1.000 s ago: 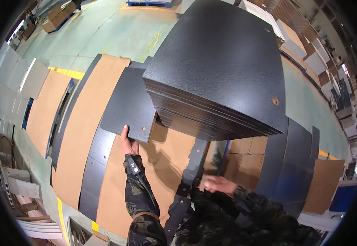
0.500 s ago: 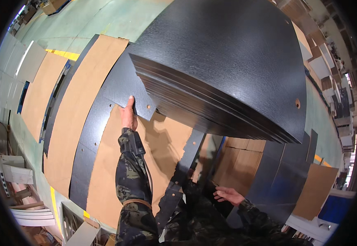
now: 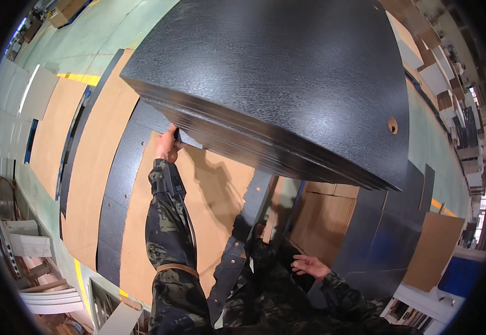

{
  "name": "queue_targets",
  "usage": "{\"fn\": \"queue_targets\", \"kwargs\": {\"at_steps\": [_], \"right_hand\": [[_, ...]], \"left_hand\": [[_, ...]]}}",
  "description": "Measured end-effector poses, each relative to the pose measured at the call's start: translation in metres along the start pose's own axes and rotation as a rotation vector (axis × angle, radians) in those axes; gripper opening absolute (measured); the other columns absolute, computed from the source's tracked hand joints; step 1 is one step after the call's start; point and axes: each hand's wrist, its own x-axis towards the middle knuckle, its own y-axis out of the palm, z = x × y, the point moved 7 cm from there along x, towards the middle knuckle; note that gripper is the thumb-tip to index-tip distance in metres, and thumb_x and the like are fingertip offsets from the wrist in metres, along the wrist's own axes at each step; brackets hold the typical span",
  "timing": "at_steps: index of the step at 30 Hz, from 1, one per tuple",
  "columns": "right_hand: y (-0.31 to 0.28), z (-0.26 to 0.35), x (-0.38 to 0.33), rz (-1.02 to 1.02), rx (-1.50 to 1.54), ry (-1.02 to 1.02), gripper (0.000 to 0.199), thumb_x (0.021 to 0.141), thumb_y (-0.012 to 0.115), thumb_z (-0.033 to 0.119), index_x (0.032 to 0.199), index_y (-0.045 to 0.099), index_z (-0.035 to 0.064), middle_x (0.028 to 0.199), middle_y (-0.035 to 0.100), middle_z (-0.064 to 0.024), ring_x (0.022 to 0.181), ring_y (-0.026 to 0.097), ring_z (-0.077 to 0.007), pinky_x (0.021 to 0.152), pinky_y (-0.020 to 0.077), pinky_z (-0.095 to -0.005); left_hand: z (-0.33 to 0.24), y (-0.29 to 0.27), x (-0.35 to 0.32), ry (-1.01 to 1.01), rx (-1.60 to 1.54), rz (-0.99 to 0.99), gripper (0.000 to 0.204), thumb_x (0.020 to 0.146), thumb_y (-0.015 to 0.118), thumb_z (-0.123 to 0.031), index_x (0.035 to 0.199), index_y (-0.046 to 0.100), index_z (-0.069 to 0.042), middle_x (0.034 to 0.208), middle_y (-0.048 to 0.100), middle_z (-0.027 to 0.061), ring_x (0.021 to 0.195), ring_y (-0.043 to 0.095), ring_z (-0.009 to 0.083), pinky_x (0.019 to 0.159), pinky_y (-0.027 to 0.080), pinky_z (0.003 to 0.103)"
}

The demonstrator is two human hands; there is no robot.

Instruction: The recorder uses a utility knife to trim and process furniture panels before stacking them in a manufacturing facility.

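Note:
A tall stack of black panels (image 3: 265, 61), seen from above, has its layered near edge turned toward me and a round hole in the top sheet. At the stack's lower left, my left hand (image 3: 166, 146) is closed on the edge of a black panel; its fingertips and most of that panel are hidden under the overhanging stack. My right hand (image 3: 309, 267) hangs low in front of me, fingers apart and slightly bent, holding nothing. Beneath my left forearm lies a brown cardboard sheet (image 3: 193, 223) with ragged edges, over black panels with small holes.
Left of me lie a long cardboard strip (image 3: 95, 173) and another cardboard-topped pile (image 3: 59, 134). A cardboard stack (image 3: 321, 218) and more black panels (image 3: 366, 240) are to the right. White offcuts (image 3: 47, 298) crowd the lower left. Yellow lines mark the green floor (image 3: 114, 33).
The stack's top reaches farther left in view, covering the panel corner that showed beside my left hand. My left hand has shifted slightly left and up; my right hand is almost unchanged.

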Motion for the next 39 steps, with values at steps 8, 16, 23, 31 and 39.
{"fn": "queue_targets", "kwargs": {"at_steps": [8,16,23,31,39], "right_hand": [[-0.003,-0.015,-0.001,-0.012,-0.009,0.031,0.073,0.092,0.069,0.034,0.146,0.036,-0.0026,0.123,0.060,-0.0125,0.112,0.058,-0.0196,0.091,0.0495,-0.0322],[0.001,-0.002,-0.019,0.035,-0.174,-0.256,0.067,0.095,0.066,0.033,0.141,0.040,-0.0074,0.105,0.066,-0.0054,0.094,0.058,-0.0106,0.081,0.0491,-0.0292],[-0.020,-0.016,-0.063,-0.073,-0.362,-0.440,0.071,0.097,0.055,0.049,0.142,0.042,-0.0040,0.101,0.066,-0.0126,0.092,0.061,-0.0220,0.082,0.0489,-0.0358],[-0.029,-0.181,-0.170,-0.527,0.017,-0.326,0.061,0.095,0.059,0.045,0.137,0.051,0.0018,0.130,0.061,-0.0196,0.119,0.058,-0.0313,0.101,0.0448,-0.0398],[0.062,-0.420,-0.199,-0.845,0.528,-0.001,0.043,0.094,0.057,0.044,0.112,0.069,0.0067,0.093,0.070,-0.0110,0.083,0.066,-0.0222,0.072,0.0536,-0.0382]], "left_hand": [[0.006,-0.005,0.014,-0.057,0.029,-0.042,0.030,0.089,0.064,-0.033,0.103,0.065,-0.006,0.091,0.062,0.0021,0.076,0.058,0.0148,0.067,0.053,0.037],[0.021,-0.060,-0.015,-0.083,0.179,-0.063,0.094,0.079,0.067,-0.065,0.146,0.035,-0.007,0.139,0.039,0.0150,0.123,0.044,0.0318,0.096,0.047,0.049],[0.074,-0.005,-0.249,-0.059,0.781,0.565,0.060,0.100,0.051,-0.040,0.145,0.041,-0.001,0.121,0.064,0.0116,0.101,0.064,0.0206,0.087,0.053,0.034],[0.215,0.037,-0.444,-0.809,0.832,1.240,0.057,0.100,0.058,-0.020,0.145,0.035,0.008,0.121,0.064,0.0164,0.100,0.065,0.0206,0.086,0.055,0.033],[0.250,0.100,-0.437,-0.626,0.986,1.447,0.060,0.100,0.058,-0.024,0.145,0.035,0.008,0.122,0.062,0.0171,0.100,0.064,0.0192,0.083,0.055,0.030]]}}
